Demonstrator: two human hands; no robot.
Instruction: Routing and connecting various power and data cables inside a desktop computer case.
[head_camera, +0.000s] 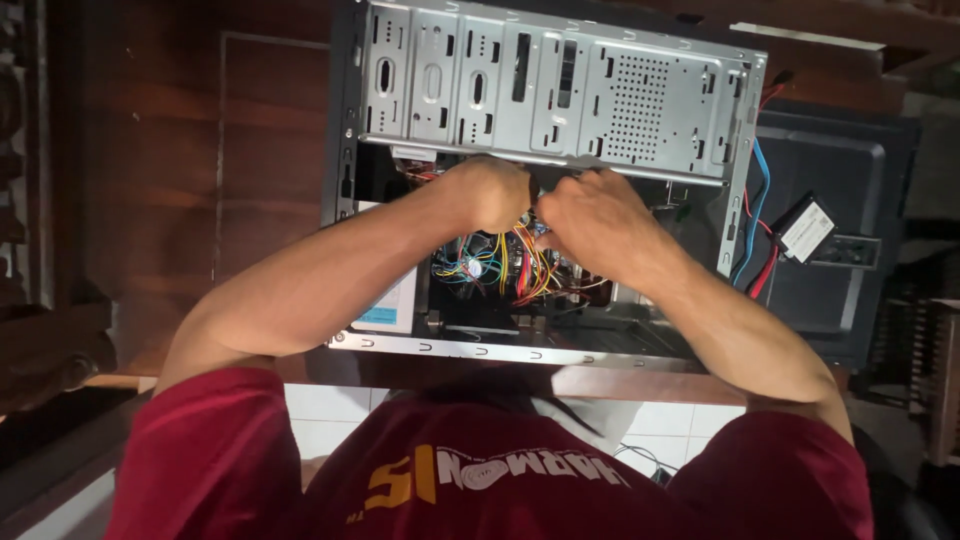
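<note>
head cam | looks steeply down, close | over open computer case (545, 190) on wooden table (180, 180) | single view

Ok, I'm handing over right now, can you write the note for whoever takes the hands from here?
Left hand: curled inside the open computer case, at the wire bundle; grip hidden.
Right hand: beside it, fingers in the same wires; grip hidden.
Done: the case lies open on the wooden table.
Left: wires loose; red and blue cables run out to a small drive on the right.
</note>
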